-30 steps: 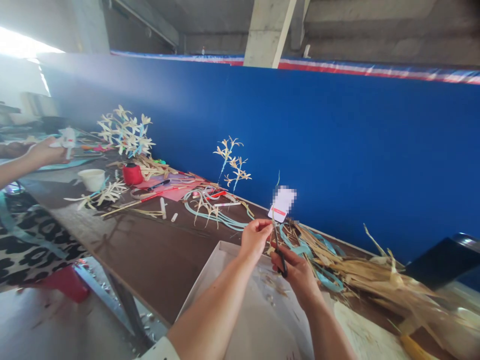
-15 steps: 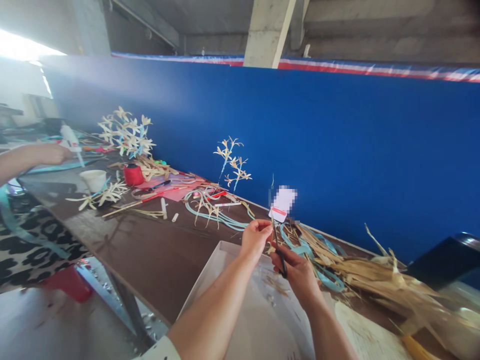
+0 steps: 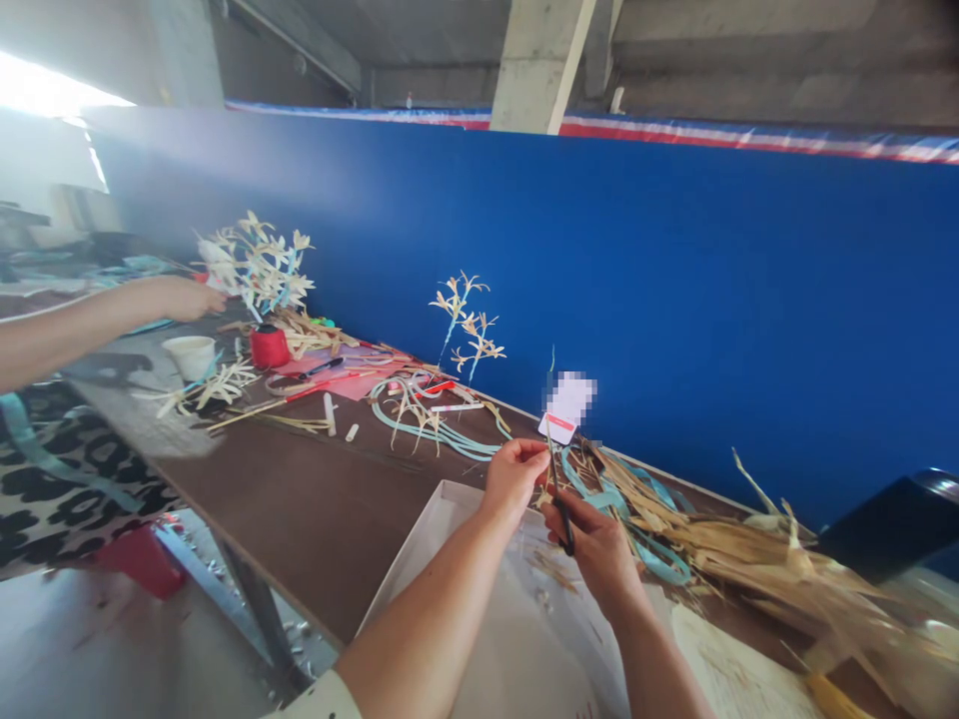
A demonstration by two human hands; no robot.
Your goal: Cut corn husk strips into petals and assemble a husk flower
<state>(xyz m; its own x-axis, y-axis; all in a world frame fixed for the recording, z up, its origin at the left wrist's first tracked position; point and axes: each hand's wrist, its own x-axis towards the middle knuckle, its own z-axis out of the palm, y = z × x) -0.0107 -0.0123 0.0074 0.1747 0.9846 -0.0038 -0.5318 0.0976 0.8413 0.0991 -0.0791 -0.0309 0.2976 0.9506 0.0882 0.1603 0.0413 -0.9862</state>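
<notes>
Over a white box lid (image 3: pixel 420 529), my two hands are close together. In my right hand (image 3: pixel 595 549) is a pair of black-handled scissors (image 3: pixel 565 524), its blades pointing up and away beside my left fingers. My left hand (image 3: pixel 515 479) pinches a thin, pale strip (image 3: pixel 549 436) between thumb and fingertips, right by the blades. The strip's exact kind is too small to tell. Pale scraps (image 3: pixel 552 569) lie in the lid beneath. Just beyond my fingertips is a white card (image 3: pixel 561 427), partly blurred out.
Dried corn husks (image 3: pixel 719 544) and light blue ribbon (image 3: pixel 663 559) heap at the right. Husk flowers stand on stems (image 3: pixel 472 330), with a larger bunch (image 3: pixel 262 265) at left. A red thread spool (image 3: pixel 270 347), a white cup (image 3: pixel 189 357) and another person's hand (image 3: pixel 191 298) are also left.
The other person's hand has moved right toward the large flower bunch, with the white glue gun. My hands and the scissors have hardly moved.
</notes>
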